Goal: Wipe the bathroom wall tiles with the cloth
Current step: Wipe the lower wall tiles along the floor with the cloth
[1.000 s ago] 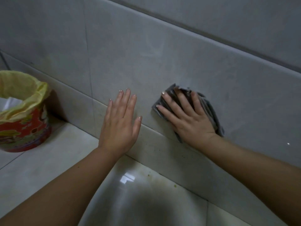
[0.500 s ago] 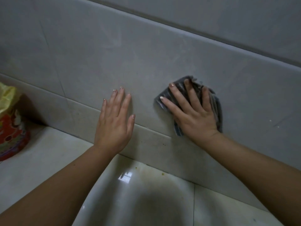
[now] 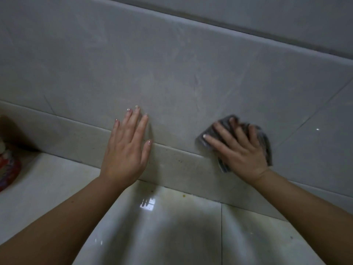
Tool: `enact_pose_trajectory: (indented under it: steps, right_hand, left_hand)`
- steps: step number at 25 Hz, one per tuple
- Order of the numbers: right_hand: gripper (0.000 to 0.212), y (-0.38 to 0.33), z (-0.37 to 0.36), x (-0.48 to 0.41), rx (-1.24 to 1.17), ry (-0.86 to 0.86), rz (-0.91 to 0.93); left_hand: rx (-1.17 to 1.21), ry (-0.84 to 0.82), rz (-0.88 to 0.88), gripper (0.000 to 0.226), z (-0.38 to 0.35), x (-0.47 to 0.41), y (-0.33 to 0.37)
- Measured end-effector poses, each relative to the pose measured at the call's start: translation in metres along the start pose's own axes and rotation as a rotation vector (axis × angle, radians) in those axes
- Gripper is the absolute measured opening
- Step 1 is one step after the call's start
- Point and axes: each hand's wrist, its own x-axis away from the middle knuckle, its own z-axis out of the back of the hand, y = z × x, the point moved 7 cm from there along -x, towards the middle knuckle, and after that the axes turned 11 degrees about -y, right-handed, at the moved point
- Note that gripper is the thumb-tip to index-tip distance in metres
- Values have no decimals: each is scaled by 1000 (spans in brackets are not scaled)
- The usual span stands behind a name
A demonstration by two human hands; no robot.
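Shift: right hand (image 3: 242,152) and cloth (image 3: 266,146) have slid rightward and slightly lower, widening the gap to the left hand (image 3: 126,150); the red bin (image 3: 7,169) has drifted to the frame's left edge.
Right fingers (image 3: 223,131): spread apart and nearly straight, pressing the cloth flat; the tips are blurred.
Cloth: grey, bunched under the palm on the large wall tile (image 3: 172,73), with its lower corner overlapping the skirting strip (image 3: 181,165).
Left fingers (image 3: 133,121): straight, close together and flat on the tile, holding nothing; the thumb lies along the strip's top edge.
Step in hand: probably a sideways wiping stroke low on the wall.
Doing it well: keep even palm pressure so no cloth edge folds back, overlap each pass, follow the speckled joint, and brace with the left hand.
Floor (image 3: 172,236): glossy, stained near the wall's foot.
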Motion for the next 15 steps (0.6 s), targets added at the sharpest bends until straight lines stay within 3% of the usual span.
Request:
enact_pose_trajectory:
  steps: [3,7,9,11,15]
  right_hand:
    - [56,6,13,-29,-63,111,-172]
    - [71,-33,-29,16,16,-27,126]
    - [71,-24,-39,48,68,-81,190]
    - [65,3,-27,54,41,-59,120]
    - [59,68,14,23,-40,129,-217]
  left_hand:
    - [4,-13,-21,60,-5,1,9]
    - [9,-33,-43,60,-11,4,17]
    - [19,-29,-51,60,-12,4,20]
    - [24,-16,-61,60,-10,2,20]
    - [24,6,-55,60,-6,-1,18]
